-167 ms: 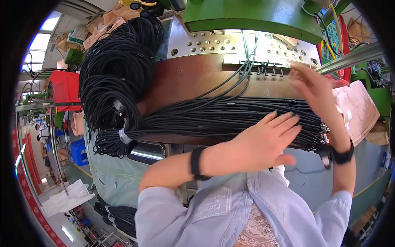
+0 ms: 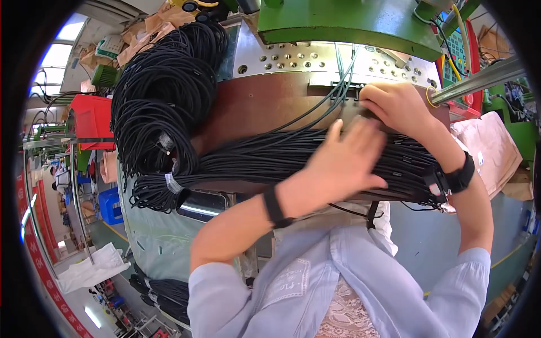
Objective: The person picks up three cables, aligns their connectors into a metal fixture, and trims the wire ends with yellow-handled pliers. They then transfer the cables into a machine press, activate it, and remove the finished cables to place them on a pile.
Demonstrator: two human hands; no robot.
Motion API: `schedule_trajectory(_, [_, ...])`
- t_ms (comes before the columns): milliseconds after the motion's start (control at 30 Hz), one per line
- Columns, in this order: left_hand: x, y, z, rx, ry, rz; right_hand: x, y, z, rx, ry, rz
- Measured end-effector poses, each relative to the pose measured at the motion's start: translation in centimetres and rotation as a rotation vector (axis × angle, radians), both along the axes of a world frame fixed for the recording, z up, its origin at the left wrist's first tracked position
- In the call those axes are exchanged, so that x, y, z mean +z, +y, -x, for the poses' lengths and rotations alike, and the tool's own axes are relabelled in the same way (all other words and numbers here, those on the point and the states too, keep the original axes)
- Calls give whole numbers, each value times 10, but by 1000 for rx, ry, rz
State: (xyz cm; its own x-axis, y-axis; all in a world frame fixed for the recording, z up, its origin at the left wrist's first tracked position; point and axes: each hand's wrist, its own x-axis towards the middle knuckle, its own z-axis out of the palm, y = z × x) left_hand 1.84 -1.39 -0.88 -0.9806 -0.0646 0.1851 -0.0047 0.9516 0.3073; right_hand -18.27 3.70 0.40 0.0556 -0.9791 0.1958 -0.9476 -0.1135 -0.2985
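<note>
A thick bundle of black cables lies lengthwise across the brown work surface. Over its right half is my left hand, open, thumb apart and fingertips blurred by motion. My right hand is closed, with bent fingers at the small black fixture on the far side of the bundle. Whatever those fingers pinch is hidden behind the hand. A few thin cables run from under the green machine past this fixture, left of my right fingers, and down toward the bundle.
A large heap of coiled black cables fills the left side. Overhead, the green machine block hangs above a metal plate with holes. A metal bar slants in at right, near brown paper. A red bin stands left.
My right hand has moved left and its fingers have come in at the black fixture. My left hand has shifted left and away from me over the cables.
</note>
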Motion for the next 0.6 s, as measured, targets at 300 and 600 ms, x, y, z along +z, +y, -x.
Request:
schedule_trajectory(300, [29, -112, -124, 263, -234, -62, 90, 108, 23, -342, 181, -71])
schedule_trajectory(600, [17, -114, -117, 588, -55, -453, -11, 50, 39, -173, -337, -176])
